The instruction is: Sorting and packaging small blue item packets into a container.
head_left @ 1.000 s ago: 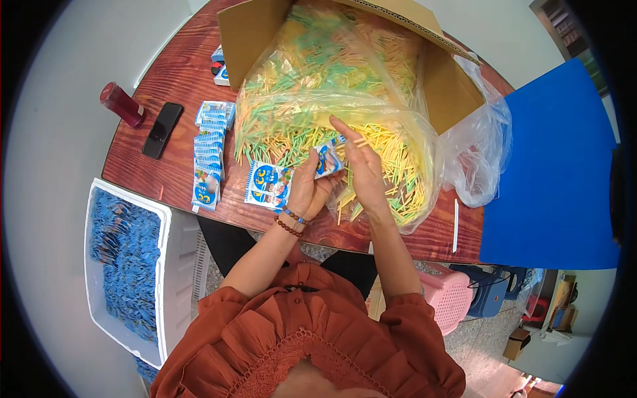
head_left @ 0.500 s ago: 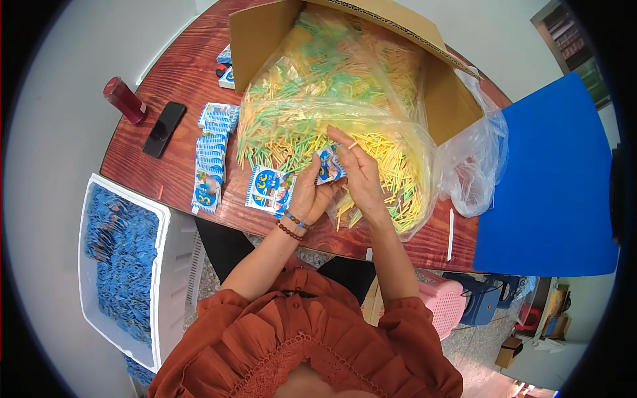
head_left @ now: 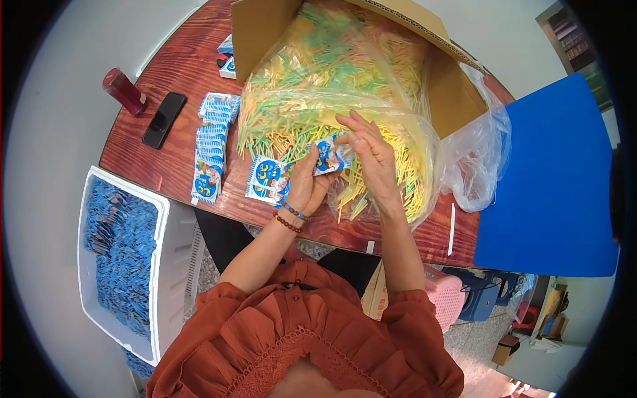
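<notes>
My left hand [head_left: 307, 186] holds a small blue-and-white packet [head_left: 330, 155] by its left side. My right hand [head_left: 375, 159] is at the packet's upper right edge, thumb and forefinger pinched there, its other fingers raised. Behind and under the hands, many short thin yellow, green and orange sticks [head_left: 391, 149] spill from a clear plastic bag [head_left: 318, 109] in a cardboard box [head_left: 458, 99] lying open toward me. Left of my left hand, a few more packets [head_left: 268, 178] lie overlapped. Farther left runs a long overlapping row of packets [head_left: 211, 149].
A black phone [head_left: 164, 120] and a dark red bottle [head_left: 125, 92] are at the table's left. A white foam box [head_left: 162, 232] full of blue packets stands lower left. At the right are crumpled clear plastic [head_left: 474, 169], a white strip [head_left: 452, 229] and a blue panel [head_left: 547, 186].
The packet has turned to show more of its front. My right hand has risen slightly and moved right, with its fingers lifted. The stick seen at its fingers no longer shows there.
</notes>
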The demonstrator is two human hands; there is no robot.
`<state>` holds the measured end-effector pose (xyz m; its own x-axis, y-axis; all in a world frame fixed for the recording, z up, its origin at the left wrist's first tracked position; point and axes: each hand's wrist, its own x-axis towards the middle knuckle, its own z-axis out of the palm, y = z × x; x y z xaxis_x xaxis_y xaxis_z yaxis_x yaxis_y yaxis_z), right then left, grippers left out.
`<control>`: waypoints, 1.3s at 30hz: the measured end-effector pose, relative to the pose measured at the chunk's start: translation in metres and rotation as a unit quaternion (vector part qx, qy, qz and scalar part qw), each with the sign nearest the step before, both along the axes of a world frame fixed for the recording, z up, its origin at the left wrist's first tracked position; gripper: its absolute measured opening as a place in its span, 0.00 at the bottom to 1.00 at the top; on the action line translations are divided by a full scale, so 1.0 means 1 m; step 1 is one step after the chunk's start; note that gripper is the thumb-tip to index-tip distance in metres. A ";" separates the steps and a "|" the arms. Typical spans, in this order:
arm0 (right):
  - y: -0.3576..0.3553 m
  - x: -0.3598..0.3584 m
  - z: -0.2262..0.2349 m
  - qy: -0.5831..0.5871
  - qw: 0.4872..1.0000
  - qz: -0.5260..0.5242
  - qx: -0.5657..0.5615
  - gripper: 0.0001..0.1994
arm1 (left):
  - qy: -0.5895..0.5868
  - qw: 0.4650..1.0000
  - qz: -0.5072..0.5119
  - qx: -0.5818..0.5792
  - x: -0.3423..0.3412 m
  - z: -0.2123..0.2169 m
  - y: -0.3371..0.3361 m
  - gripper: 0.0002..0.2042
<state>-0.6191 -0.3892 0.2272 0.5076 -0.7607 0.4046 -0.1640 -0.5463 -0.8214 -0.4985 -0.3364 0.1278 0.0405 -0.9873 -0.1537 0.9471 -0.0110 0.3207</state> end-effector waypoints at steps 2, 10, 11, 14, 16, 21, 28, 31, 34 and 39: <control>0.006 0.009 -0.005 0.047 0.998 -0.014 -0.031 0.15 | -0.004 0.999 -0.014 -0.031 0.000 -0.001 0.000 0.14; 0.008 0.004 -0.002 -0.196 0.973 -0.037 0.120 0.18 | 0.045 0.998 -0.012 0.041 0.005 0.002 0.004 0.16; 0.005 0.004 -0.006 -0.205 0.971 -0.032 0.119 0.18 | 0.045 0.998 -0.011 0.035 0.006 0.002 0.004 0.17; 0.008 0.006 -0.007 -0.189 0.976 -0.038 0.104 0.18 | 0.039 0.999 -0.012 0.035 0.003 0.006 0.003 0.16; 0.012 0.010 -0.008 -0.165 0.981 -0.048 0.089 0.18 | 0.033 0.999 -0.012 0.042 0.001 0.009 0.004 0.15; 0.008 0.011 -0.018 -0.116 0.991 -0.019 0.057 0.19 | 0.066 0.997 -0.018 0.028 0.002 0.006 0.006 0.16; 0.003 0.007 -0.024 -0.117 0.984 0.017 0.133 0.18 | 0.083 0.996 -0.036 0.021 0.005 -0.011 0.002 0.13; -0.007 0.000 -0.023 -0.303 0.914 0.040 0.268 0.16 | 0.085 0.995 -0.038 0.027 0.006 0.003 0.003 0.12; -0.010 -0.006 -0.020 -0.370 0.897 0.023 0.241 0.17 | 0.069 0.995 -0.069 -0.002 0.016 0.005 0.007 0.12; 0.004 -0.011 -0.009 -0.171 0.957 -0.123 0.199 0.14 | 0.009 0.999 0.039 0.022 0.024 -0.001 0.012 0.09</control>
<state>-0.6303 -0.3850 0.2182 0.1837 -0.9684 0.1685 0.0685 -0.1584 -0.9850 -0.4749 -0.3244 0.1266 0.1132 -0.9737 -0.1978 0.9510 0.0485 0.3053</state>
